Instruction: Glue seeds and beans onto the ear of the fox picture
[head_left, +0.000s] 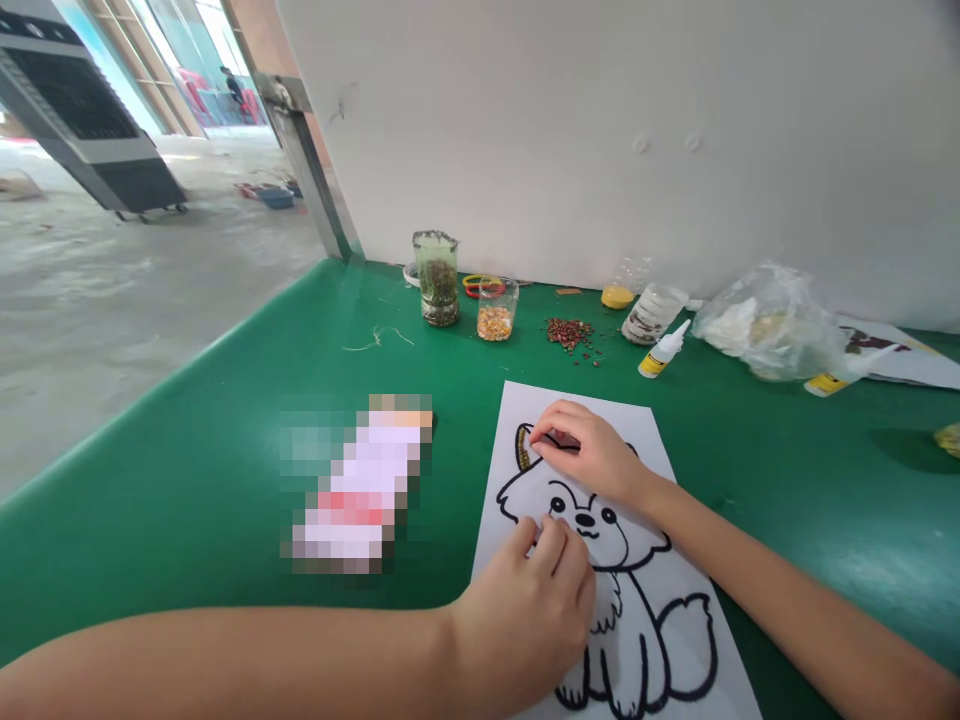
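Risks, as I judge them from the head view:
– Sheet (675,572), one, loose on the green table (225,480): could skew if the right forearm, crossing its edge, drags.
– Grains (523,452) in the fox's (584,521) ear: could shift if fingertips brush them; whether they are stuck fast, I cannot tell.
– Seeds (570,334), one open heap beyond the sheet: could scatter from a careless reach.

Grip:
– Right hand (589,448): thumb and fingers drawn close; whether they meet or pinch anything, I cannot tell.
– Left hand (536,605): curled, fingers bunched, back towards me; contents hidden.

Position:
– Sheet: beneath both hands, held up by neither.
– Ear: just beside the right fingertips, upper left of the sheet.
– Left hand: lower, over the fox's cheek and chest.
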